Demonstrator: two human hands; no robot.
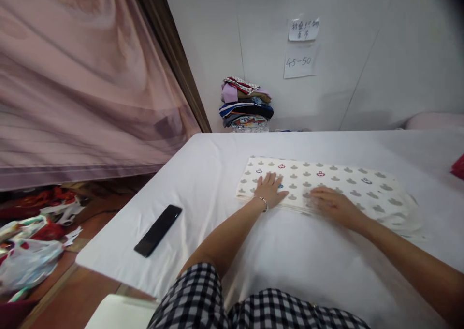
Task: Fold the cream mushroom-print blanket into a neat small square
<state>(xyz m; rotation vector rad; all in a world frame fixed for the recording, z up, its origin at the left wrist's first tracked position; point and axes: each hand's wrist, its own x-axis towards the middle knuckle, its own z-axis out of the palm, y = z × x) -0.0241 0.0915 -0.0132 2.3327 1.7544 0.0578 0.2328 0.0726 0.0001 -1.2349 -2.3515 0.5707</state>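
A white cloth (pixel 348 179) with grey, red and blue printed motifs lies folded in a long strip across the table. My left hand (pixel 270 191), with a bracelet at the wrist, rests flat on its left part, fingers spread. Farther right, my right hand (pixel 335 205) is over the near edge of the cloth, palm down with fingers stretched out and slightly blurred. Neither hand grips anything. The right end of the cloth looks loose and rumpled, partly behind my right forearm.
A black phone (pixel 158 230) lies on the white-covered table (pixel 203 174). Beyond the far edge stands a stack of folded fabrics (pixel 246 106) by the wall. A pink curtain (pixel 90 77) hangs at left, above plastic bags (pixel 32 261) on the floor. Something red (pixel 458 167) sits at the right edge.
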